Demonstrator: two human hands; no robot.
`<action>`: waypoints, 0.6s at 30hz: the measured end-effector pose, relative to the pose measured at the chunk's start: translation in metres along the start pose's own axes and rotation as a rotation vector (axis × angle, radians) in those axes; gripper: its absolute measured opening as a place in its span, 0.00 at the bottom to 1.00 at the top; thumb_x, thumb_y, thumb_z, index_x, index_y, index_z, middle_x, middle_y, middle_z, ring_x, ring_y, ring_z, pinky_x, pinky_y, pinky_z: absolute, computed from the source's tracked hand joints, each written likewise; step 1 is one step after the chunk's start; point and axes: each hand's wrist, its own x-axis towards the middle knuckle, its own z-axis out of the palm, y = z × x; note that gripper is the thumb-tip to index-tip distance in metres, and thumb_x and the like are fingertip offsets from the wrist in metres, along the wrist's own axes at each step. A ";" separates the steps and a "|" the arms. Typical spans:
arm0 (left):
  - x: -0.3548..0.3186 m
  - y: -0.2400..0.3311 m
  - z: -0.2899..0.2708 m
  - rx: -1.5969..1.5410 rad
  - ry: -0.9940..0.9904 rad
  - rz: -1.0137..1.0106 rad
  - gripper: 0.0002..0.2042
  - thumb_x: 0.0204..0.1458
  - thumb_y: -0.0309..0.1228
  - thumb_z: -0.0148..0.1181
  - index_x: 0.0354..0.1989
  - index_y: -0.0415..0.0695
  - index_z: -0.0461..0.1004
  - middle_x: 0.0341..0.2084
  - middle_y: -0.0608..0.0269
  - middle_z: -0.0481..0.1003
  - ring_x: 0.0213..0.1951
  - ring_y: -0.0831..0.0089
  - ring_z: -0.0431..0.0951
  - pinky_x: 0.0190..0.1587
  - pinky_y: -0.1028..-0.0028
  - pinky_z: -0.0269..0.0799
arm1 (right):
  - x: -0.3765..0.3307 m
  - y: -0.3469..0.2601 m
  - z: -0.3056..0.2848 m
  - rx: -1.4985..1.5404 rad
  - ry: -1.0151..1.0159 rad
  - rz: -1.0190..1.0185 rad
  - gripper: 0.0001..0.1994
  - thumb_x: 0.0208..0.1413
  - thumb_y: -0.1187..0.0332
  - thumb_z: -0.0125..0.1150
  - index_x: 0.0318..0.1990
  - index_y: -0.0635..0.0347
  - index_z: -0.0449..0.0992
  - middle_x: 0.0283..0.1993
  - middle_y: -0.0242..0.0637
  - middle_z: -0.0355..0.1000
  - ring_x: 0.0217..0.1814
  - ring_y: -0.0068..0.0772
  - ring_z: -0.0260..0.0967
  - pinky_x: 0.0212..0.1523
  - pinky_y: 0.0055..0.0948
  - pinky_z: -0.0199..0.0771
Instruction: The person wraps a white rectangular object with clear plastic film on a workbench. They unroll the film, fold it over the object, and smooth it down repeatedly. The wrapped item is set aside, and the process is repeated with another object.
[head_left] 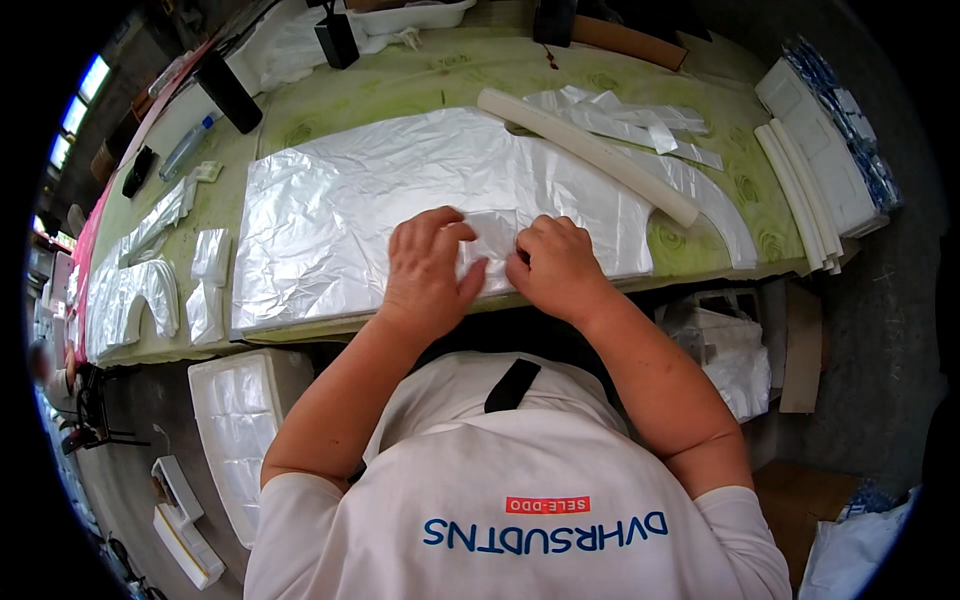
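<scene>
A wide, crinkled stack of silvery translucent plastic sheets [330, 200] lies on the table in front of me. Near its front edge, a small folded piece of plastic film [493, 238] rests between my hands. My left hand [430, 262] is open over the stack, thumb and fingers apart, at the left side of that piece. At the piece's right edge, my right hand [556, 262] is closed, fingertips pinched on the film. A long pale tube [590, 158] lies slantwise across the stack's far right part.
Cut plastic strips [690, 120] lie beyond the tube, and folded plastic pieces [135, 300] at the left. A bottle [187, 148] and a black cylinder [228, 92] stand farther back. White rods [800, 195] line the right edge. Below left is a white bin [245, 420] of plastic packs.
</scene>
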 end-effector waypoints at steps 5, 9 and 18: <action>0.003 0.006 0.006 0.165 -0.358 -0.012 0.36 0.59 0.55 0.56 0.74 0.56 0.58 0.75 0.49 0.51 0.76 0.47 0.45 0.71 0.34 0.37 | 0.003 -0.002 -0.007 0.128 -0.083 0.162 0.15 0.49 0.63 0.61 0.44 0.56 0.78 0.43 0.43 0.75 0.50 0.52 0.72 0.52 0.48 0.72; -0.007 0.015 -0.008 0.031 -0.195 0.010 0.34 0.57 0.49 0.63 0.70 0.51 0.62 0.70 0.48 0.58 0.71 0.48 0.55 0.72 0.43 0.46 | 0.008 -0.003 -0.018 0.129 -0.177 0.135 0.27 0.48 0.62 0.61 0.59 0.52 0.74 0.50 0.45 0.75 0.55 0.53 0.71 0.57 0.48 0.70; -0.075 0.025 0.004 -1.403 -0.448 -0.928 0.18 0.69 0.39 0.51 0.62 0.43 0.66 0.54 0.60 0.74 0.55 0.71 0.74 0.57 0.70 0.70 | 0.004 -0.008 -0.023 0.061 -0.287 0.066 0.27 0.45 0.61 0.61 0.56 0.51 0.78 0.47 0.44 0.74 0.54 0.52 0.70 0.57 0.47 0.68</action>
